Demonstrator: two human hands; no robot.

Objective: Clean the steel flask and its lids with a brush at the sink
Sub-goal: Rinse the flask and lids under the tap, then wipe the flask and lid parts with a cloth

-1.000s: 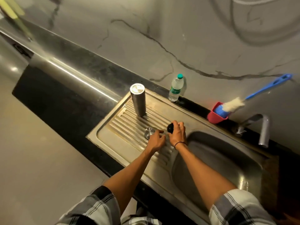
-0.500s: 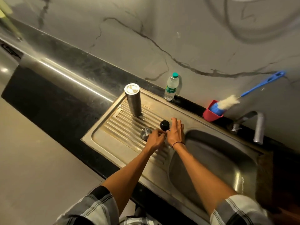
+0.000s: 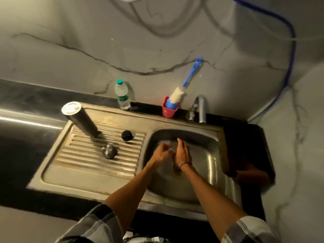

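A: Steel flask [image 3: 81,118] stands on the ribbed drainboard [image 3: 73,174], far left corner. No marking readable on it.

B: Lids?

A: Black lid [image 3: 126,135] on the ribs near the basin edge; steel lid [image 3: 109,151] nearer the person, apart from it. Neither is touched.

B: Any writing at all?

A: Water bottle [image 3: 122,94] with a green cap carries a green label, print too small to read. It stands at the wall behind the drainboard.

B: Hands?

A: Both over the sink basin [image 3: 213,160], close together, holding nothing. Left hand [image 3: 162,154] has loosely curled fingers; right hand [image 3: 182,151] is stretched flat, edge-on, with a dark band on its wrist. Motion blur there; cannot tell whether they touch.

B: Brush?

A: Blue-handled brush [image 3: 177,96], white bristles, leans in a red cup [image 3: 168,111] against the wall, left of the tap [image 3: 200,107].

B: Surroundings?

A: Black counter, grey veined wall, blue hose [image 3: 290,50] down the right. A dark brownish object [image 3: 245,155] right of the basin, hard to make out. Checked sleeves cut off at the bottom edge.
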